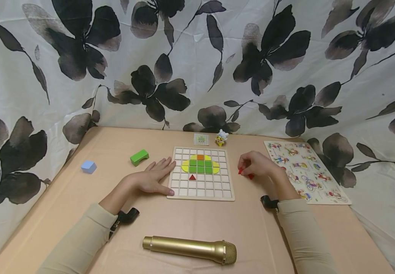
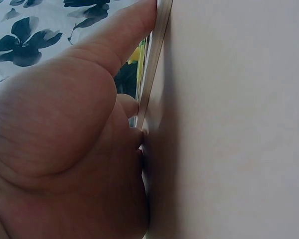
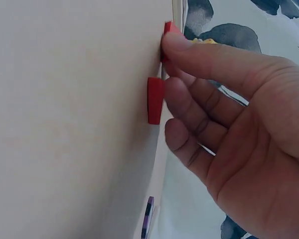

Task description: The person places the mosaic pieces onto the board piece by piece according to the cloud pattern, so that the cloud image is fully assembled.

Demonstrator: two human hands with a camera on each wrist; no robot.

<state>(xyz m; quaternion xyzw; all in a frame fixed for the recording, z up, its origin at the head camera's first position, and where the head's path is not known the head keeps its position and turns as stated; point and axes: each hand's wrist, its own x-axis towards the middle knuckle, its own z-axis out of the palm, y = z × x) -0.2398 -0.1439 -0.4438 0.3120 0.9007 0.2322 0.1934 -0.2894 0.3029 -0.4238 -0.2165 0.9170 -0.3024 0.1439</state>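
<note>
A white grid board [image 1: 202, 186] lies at the middle of the table. Green squares [image 1: 200, 167] with yellow rounded pieces [image 1: 185, 166] at the corners form a shape on it, with an orange square [image 1: 200, 157] on top. Below that shape sits a red triangle [image 1: 192, 177]. My left hand [image 1: 152, 178] spreads flat at the board's left side, its thumb on the lower left corner. To the right of the board, my right hand [image 1: 259, 164] pinches a small red piece [image 3: 168, 27] between thumb and fingers. Another red piece [image 3: 155, 99] lies on the table under those fingers.
A gold microphone [image 1: 187, 248] lies in front. Left stand a blue block [image 1: 88, 166] and a green arched block [image 1: 139, 156]. Behind the board are a small pattern card [image 1: 201, 139] and a yellow-and-white figurine [image 1: 221, 138]. A picture puzzle board [image 1: 303, 171] lies right.
</note>
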